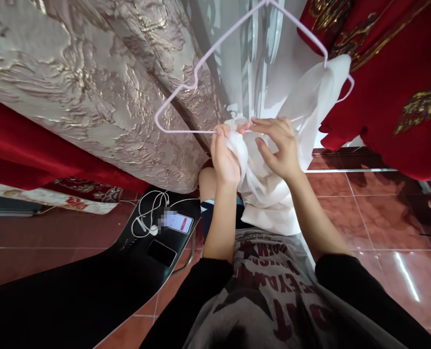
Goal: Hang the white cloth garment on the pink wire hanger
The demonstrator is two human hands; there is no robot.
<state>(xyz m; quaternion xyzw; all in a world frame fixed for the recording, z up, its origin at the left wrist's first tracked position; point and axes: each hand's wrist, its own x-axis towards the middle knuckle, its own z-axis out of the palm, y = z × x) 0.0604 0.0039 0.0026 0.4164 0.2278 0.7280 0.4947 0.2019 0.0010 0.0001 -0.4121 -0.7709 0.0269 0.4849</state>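
Note:
A pale pink clothes hanger [181,89] is held up in front of me, its bottom bar level with my hands. Sheer white fabric [273,194] drapes over the hanger's right side and bunches around the bar, falling in folds onto my lap. My left hand [225,157] is closed around the bar and some of the bunched fabric. Close beside it, my right hand [279,145] has its fingers stretched forward and thumb apart, at the fabric near the bar. Whether its fingertips pinch any cloth is hard to see.
A patterned beige-gold curtain [102,87] hangs at left, red cloth [400,97] with gold embroidery at right. On a black chair seat [135,257] to my left lie a lit phone [179,221], white earphones [143,223] and a dark phone [161,253]. Red tiles [378,223] cover the floor.

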